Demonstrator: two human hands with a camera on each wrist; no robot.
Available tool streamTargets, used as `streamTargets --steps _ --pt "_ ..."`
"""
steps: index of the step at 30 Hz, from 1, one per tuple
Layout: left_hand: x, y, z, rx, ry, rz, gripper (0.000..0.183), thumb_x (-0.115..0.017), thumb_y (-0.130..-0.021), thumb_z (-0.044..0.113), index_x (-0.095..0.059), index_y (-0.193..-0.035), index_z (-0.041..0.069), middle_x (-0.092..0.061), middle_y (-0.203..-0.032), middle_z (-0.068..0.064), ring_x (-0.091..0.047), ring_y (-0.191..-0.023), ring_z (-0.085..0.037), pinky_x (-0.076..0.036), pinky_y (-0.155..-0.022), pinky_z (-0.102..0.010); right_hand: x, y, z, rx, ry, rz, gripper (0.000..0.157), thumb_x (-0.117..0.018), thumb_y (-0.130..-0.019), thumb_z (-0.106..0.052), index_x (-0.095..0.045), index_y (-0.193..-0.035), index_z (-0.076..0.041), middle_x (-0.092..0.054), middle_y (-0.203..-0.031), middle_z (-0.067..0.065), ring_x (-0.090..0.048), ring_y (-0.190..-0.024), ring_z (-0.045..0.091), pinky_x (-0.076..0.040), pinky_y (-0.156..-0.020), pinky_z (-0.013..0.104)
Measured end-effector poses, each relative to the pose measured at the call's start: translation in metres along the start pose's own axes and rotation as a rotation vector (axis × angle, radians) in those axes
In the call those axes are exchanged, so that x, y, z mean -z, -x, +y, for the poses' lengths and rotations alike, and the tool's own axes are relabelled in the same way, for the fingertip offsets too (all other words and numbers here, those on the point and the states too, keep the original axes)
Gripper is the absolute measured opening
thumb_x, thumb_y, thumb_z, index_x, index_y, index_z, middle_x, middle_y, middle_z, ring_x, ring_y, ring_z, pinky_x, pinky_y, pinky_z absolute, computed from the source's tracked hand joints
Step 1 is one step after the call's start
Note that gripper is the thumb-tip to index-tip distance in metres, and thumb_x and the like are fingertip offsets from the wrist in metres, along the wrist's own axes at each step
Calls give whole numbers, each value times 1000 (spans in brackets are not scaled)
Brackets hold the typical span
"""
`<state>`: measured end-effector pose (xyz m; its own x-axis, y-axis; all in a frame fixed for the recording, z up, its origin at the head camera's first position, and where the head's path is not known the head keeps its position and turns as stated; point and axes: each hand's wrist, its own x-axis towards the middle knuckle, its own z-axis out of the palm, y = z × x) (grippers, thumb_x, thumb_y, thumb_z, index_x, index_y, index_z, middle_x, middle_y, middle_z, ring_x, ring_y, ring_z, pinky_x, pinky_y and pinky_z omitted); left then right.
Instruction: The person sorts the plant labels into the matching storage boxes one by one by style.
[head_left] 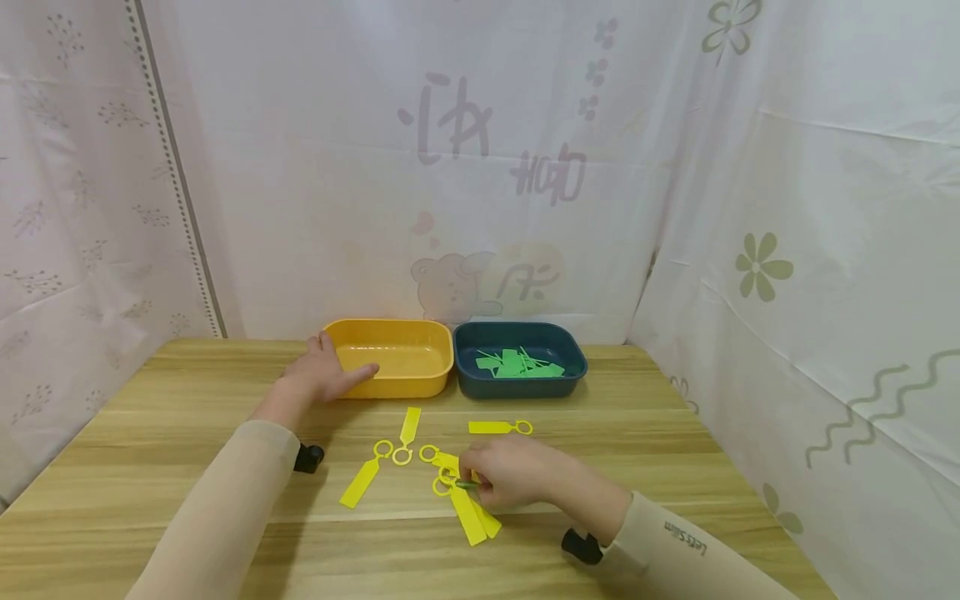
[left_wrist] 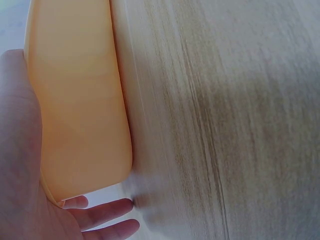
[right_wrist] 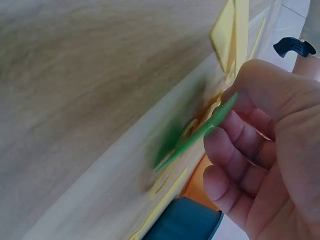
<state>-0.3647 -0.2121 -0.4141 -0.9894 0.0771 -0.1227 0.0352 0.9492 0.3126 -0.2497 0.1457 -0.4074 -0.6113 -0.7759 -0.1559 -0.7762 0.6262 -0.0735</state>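
Note:
My left hand (head_left: 322, 367) rests at the near left corner of an orange-yellow bin (head_left: 401, 387). Its thumb reaches over the front rim, and the other fingers (left_wrist: 107, 212) extend fairly straight along the left side. Between thumb and fingertips, my right hand (head_left: 513, 472) pinches a thin green plastic tag (right_wrist: 202, 130), seen nearly edge-on. Just under it lies a small pile of yellow ring-ended tags (head_left: 468, 517), partly hidden by the hand. Behind, a dark blue bin (head_left: 517, 388) contains several green tags (head_left: 513, 363).
Left of the pile are two loose yellow tags, one slanted (head_left: 360, 483) and one more upright (head_left: 410, 425). Another yellow tag (head_left: 491, 427) lies in front of the blue bin. The bins stand side by side at the wooden table's (head_left: 187, 392) back edge, against a printed curtain (head_left: 300, 167).

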Motion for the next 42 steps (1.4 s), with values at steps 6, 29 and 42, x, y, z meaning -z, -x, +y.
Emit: streamTargets --steps 6,29,42 --pt "2 5 3 3 -2 6 140 -37 -97 92 10 -164 -21 -2 -174 -46 -51 -138 -67 -47 -114 -73 5 1 0 -22 0 -11 15 -78 -93 -17 -75 -106 -25 -57 -85 -14 -52 -73 4 -44 -66 19" --pt "-1 1 1 10 -11 -7 143 -35 -95 96 12 -164 -20 1 -175 -45 -53 -136 -66 -48 -114 -72 22 0 -2 19 -5 30 12 -75 -96 -15 -74 -107 -21 -65 -93 -9 -54 -76 5 -48 -69 20" --pt "0 0 0 16 -14 -10 144 -35 -94 97 12 -164 -20 0 -174 -45 -55 -133 -65 -48 -112 -74 31 0 -3 34 12 80 12 -77 -97 -15 -76 -108 -21 -66 -93 -10 -53 -77 5 -48 -70 18"
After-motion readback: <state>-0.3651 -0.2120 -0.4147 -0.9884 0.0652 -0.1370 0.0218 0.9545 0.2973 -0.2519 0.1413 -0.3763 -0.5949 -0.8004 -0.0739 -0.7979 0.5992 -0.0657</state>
